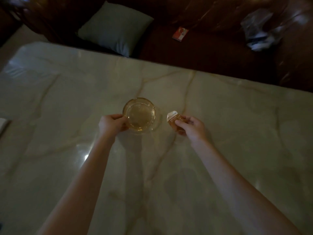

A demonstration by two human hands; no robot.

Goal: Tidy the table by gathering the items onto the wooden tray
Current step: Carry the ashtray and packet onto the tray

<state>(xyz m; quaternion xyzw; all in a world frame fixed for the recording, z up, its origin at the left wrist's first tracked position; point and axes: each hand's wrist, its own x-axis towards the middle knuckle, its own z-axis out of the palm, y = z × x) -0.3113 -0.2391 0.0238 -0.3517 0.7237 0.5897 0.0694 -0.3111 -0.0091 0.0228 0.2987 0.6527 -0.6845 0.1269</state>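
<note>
- Both forearms run up from the bottom edge of the frame over the pale veined marble table (237, 116), converging on the centre of the picture.
- Left hand (111, 123), centre frame: fingers and thumb curled round the near-left rim of the amber glass ashtray (139, 114). The ashtray appears to sit on the table or only just clear of it; I cannot tell which in this light.
- Right hand (191, 127), just right of centre: thumb and fingers pinch the small orange packet (174, 120), its white end pointing toward the upper left. The packet looks raised off the surface. Ashtray and packet are near each other but apart.
- Wooden tray: not identifiable anywhere in view. A pale flat edge (3, 125) shows at the far left margin; too little is visible to name it.
- Beyond the table's far edge, upper frame: a dark brown sofa (211, 53) with a grey cushion (115, 29) at upper left, a red-and-white pack (180, 33) upper centre, and a crumpled plastic bag (260, 31) at upper right.
- Assessment: the pick-up step is in hand, one item to each hand. Nothing is seen gathered yet.
- Next move calls for locating the tray, lifting the heavy glass level with a firm rim grip, and carrying both items across.
</note>
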